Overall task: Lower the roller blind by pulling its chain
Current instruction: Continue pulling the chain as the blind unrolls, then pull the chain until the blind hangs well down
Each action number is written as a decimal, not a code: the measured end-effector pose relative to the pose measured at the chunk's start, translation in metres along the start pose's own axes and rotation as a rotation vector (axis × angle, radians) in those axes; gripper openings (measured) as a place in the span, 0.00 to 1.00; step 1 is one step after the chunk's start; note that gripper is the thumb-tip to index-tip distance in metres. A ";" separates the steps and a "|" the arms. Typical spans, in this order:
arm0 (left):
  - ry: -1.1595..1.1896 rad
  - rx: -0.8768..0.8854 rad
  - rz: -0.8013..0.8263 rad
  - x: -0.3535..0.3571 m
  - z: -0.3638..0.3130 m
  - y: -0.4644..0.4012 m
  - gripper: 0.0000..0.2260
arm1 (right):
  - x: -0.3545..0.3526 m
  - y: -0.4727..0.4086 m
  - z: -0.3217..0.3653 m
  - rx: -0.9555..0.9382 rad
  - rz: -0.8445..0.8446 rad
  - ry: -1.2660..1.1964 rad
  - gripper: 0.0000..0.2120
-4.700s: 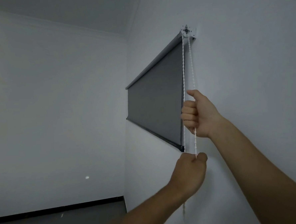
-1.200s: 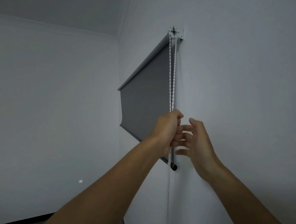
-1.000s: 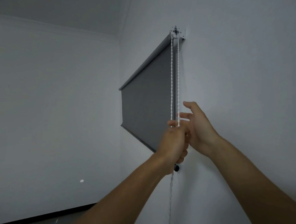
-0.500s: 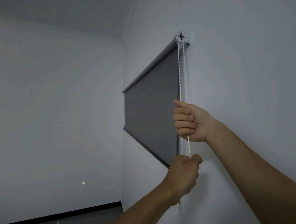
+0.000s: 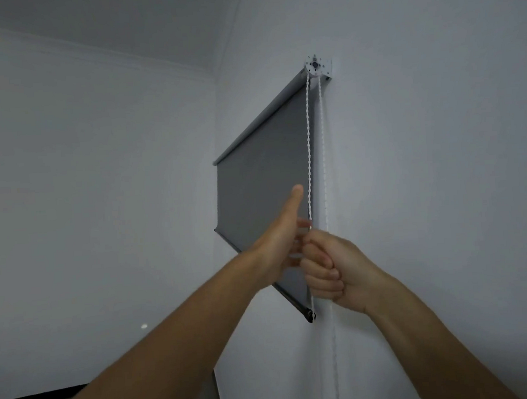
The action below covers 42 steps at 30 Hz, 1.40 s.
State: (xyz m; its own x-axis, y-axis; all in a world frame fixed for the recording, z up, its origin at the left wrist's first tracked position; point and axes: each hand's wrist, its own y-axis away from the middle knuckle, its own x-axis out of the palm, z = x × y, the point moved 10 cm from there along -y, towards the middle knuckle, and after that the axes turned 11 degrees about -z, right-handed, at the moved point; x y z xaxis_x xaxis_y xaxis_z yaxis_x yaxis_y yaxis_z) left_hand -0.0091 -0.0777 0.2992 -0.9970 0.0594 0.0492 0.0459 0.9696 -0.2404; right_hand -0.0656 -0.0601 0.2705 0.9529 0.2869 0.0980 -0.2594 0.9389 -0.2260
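Note:
The grey roller blind [image 5: 262, 193] hangs on the right wall, partly down, with its dark bottom bar [image 5: 293, 300] slanting toward me. From the white bracket [image 5: 317, 67] at its top corner, the white bead chain [image 5: 308, 153] drops in two strands. My right hand [image 5: 334, 270] is a closed fist around the chain, just above the bottom bar's end. My left hand [image 5: 281, 241] sits right beside it on the left, with the thumb up and the fingers spread at the front strand; whether they touch it I cannot tell. Below the fist, the chain continues down the wall.
White walls meet in a corner [image 5: 216, 109] left of the blind. A dark skirting strip [image 5: 36, 395] runs along the far wall's foot. My two forearms cross the lower half of the view.
My right hand has pulled the chain down from higher up. My left hand has let go below, risen and opened beside the right fist. The blind's bottom bar hangs a little lower.

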 end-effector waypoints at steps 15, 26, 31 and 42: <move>0.077 -0.063 -0.006 0.045 -0.012 0.011 0.19 | 0.021 0.043 -0.044 0.007 0.068 0.456 0.16; -0.233 0.169 -0.111 0.032 0.005 0.033 0.18 | -0.030 0.025 0.033 -0.159 -0.280 0.210 0.37; -0.208 0.173 -0.044 0.037 0.028 0.054 0.18 | -0.024 0.000 0.050 -0.041 -0.259 0.204 0.52; -0.180 0.119 0.033 0.048 0.081 0.068 0.21 | -0.008 -0.029 0.045 0.145 -0.074 -0.107 0.27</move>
State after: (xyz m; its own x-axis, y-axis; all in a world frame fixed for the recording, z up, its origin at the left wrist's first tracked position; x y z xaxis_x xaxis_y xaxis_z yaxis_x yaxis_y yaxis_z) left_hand -0.0589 -0.0283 0.2069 -0.9906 0.0367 -0.1319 0.0814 0.9325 -0.3519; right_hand -0.0731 -0.0810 0.3200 0.9503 0.2271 0.2132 -0.2162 0.9736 -0.0733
